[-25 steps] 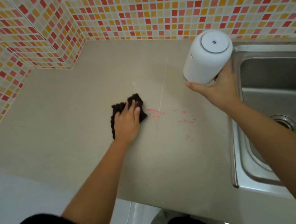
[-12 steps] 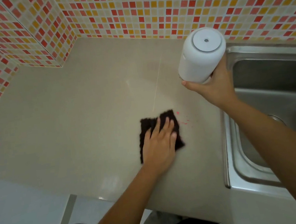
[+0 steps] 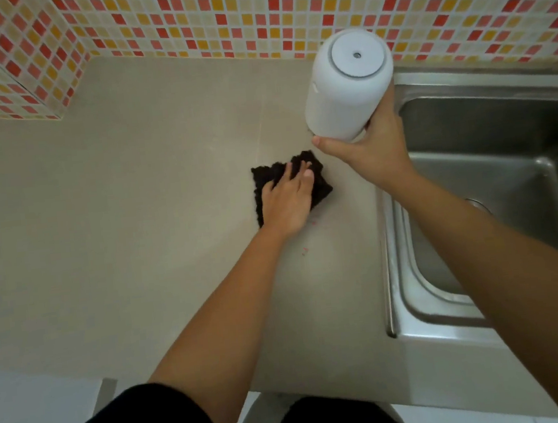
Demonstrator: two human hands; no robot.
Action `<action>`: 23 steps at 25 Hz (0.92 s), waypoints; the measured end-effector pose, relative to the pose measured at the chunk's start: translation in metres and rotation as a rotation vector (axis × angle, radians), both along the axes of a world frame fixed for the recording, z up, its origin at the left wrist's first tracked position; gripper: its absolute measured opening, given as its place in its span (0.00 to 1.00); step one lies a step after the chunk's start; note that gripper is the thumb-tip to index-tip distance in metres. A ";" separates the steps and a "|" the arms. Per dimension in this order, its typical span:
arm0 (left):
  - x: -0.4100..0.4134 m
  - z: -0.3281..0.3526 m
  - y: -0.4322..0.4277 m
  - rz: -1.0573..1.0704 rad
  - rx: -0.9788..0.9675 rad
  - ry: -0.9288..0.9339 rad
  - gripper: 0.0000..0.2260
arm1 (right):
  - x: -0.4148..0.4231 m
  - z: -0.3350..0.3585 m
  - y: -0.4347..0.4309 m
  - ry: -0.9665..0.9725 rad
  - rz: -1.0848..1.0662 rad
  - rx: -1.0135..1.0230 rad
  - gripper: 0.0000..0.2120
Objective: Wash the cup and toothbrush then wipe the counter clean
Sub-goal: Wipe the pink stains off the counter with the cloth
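Left hand (image 3: 285, 202) flat, fingers (image 3: 301, 171) spread on the dark cloth (image 3: 317, 181), now further up the counter (image 3: 132, 209) than half a second ago — most pink marks gone, a few specks (image 3: 305, 250) left behind the wrist. Right hand (image 3: 376, 152) gripping the inverted white cup (image 3: 344, 94), lifted clear just right of the cloth.

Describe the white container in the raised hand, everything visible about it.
The white container is a smooth, matte, rounded cylinder that looks like plastic. The end facing the camera carries a flat round disc with a grey rim and a small central hole. It is held off the beige counter, tilted, beside the steel sink. The right hand grips its far end, thumb across it.
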State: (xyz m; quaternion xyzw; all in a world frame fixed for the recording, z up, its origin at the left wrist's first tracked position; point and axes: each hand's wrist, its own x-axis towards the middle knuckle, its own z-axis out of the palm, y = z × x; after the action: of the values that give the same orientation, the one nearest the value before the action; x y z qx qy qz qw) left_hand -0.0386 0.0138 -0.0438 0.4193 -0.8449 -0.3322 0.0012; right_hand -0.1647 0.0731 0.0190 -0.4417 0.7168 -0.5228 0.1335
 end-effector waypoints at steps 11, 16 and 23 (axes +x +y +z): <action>0.074 -0.021 0.060 -0.158 -0.502 -0.202 0.27 | -0.013 -0.016 0.011 0.021 0.006 0.060 0.47; 0.024 -0.019 0.083 -0.257 -0.458 -0.206 0.27 | -0.003 -0.020 0.012 0.006 0.032 0.056 0.45; 0.149 -0.024 0.095 -0.443 -0.573 -0.114 0.22 | 0.016 -0.033 0.019 -0.026 0.022 0.052 0.46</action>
State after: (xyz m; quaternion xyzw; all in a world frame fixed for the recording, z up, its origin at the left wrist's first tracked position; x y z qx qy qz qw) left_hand 0.1100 0.1093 -0.0676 0.2265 -0.9727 -0.0505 -0.0004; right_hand -0.1490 0.0925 -0.0138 -0.4391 0.7233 -0.5083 0.1601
